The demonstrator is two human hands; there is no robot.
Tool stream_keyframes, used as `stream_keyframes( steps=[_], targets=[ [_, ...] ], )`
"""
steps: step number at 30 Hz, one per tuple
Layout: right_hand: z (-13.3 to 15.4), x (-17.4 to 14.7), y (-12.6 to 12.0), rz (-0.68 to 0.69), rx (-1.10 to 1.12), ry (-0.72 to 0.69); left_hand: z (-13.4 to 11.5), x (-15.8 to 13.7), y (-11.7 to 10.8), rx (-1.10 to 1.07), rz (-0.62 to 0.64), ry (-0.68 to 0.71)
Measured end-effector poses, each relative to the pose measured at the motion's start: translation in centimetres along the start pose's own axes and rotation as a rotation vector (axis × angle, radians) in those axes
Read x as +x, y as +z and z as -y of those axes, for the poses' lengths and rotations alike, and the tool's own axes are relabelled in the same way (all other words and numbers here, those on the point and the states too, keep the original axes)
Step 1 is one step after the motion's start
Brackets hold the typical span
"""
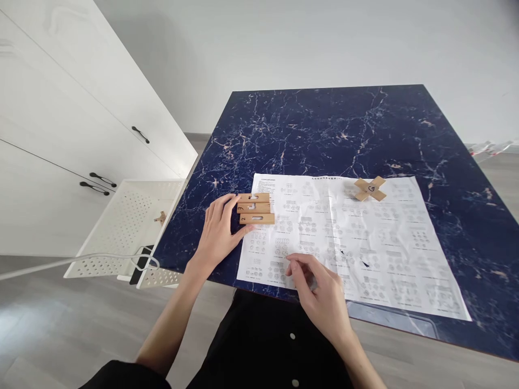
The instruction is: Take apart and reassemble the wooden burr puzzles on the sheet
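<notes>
My left hand (217, 232) is at the left edge of a printed sheet, curved around several notched wooden puzzle pieces (256, 208) laid side by side. Its thumb rests along the near piece and its fingers touch the left end of the far one. Two pieces carry handwritten numbers, 2 and 3, and slots show in their faces. Low over the sheet (389, 232), my right hand (318, 289) is loosely closed, thumb and index fingertips close together, with nothing visible in it. A cross-shaped wooden piece (370, 189) with a handwritten mark sits at the sheet's far right.
The sheet is creased and bears rows of small diagrams. It lies on a dark blue marbled table (308, 129). To the left, lower down, stands a white perforated basket (109, 216) with a small wooden piece (161, 218) inside. A white cable (81, 258) crosses it. White cabinets (60, 97) stand beyond.
</notes>
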State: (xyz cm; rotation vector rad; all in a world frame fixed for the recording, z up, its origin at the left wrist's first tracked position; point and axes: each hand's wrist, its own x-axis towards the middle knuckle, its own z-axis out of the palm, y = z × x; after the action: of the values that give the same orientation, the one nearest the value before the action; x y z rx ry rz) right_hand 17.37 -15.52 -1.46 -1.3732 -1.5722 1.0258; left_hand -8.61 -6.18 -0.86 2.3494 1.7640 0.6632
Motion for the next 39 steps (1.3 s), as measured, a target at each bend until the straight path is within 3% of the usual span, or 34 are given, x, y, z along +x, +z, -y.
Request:
stream_keyframes(
  steps=[5, 20, 39],
  targets=[
    [0.0, 0.0, 0.2, -0.011, -0.01, 0.006, 0.1, -1.3, 0.3, -0.043, -0.023, -0.112],
    [0.3, 0.0, 0.9, -0.083, -0.075, 0.043, 0.3, -1.6, 0.4, -0.105, -0.008, -0.034],
    [0.4, -0.2, 2.1, -0.318, -0.181, 0.072, 0.4, -2.2, 0.4, -0.085, -0.053, 0.036]
  ],
)
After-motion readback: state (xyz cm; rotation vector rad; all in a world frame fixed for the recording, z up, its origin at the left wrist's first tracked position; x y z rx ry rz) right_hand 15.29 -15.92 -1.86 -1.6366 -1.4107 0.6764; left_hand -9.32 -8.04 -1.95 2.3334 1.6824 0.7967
